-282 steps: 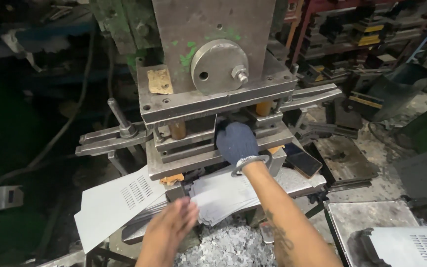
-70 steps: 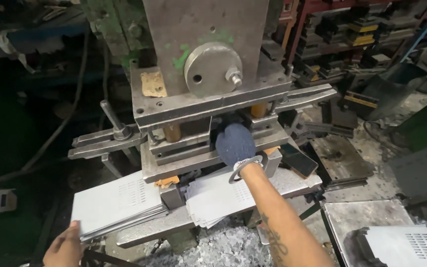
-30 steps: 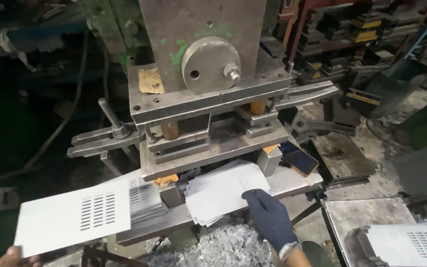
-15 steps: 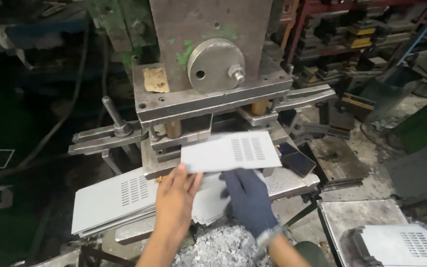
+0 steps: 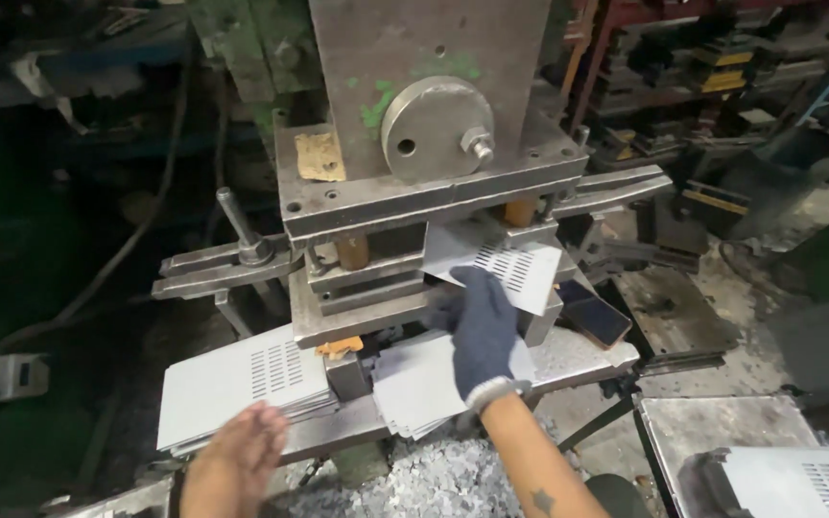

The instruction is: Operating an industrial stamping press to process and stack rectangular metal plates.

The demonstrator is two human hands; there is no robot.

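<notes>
My right hand (image 5: 482, 331), in a dark blue glove, holds a white metal sheet with punched slots (image 5: 506, 261) and has it part way inside the die opening of the steel press (image 5: 414, 206). My bare left hand (image 5: 242, 456) hovers low at the front edge of a stack of white slotted sheets (image 5: 242, 384) on the left of the press table, fingers loosely apart, holding nothing. A second stack of plain white sheets (image 5: 419, 384) lies under my right wrist.
Metal punch scrap (image 5: 424, 484) is heaped below the table front. A dark phone-like slab (image 5: 595, 317) rests on the table's right end. A lever handle (image 5: 237, 225) sticks up at the left. A low stand with a slotted white part (image 5: 798, 480) is at the bottom right.
My right hand has carried the slotted sheet up and into the press opening. My left hand let go of it and dropped back down to the left stack.
</notes>
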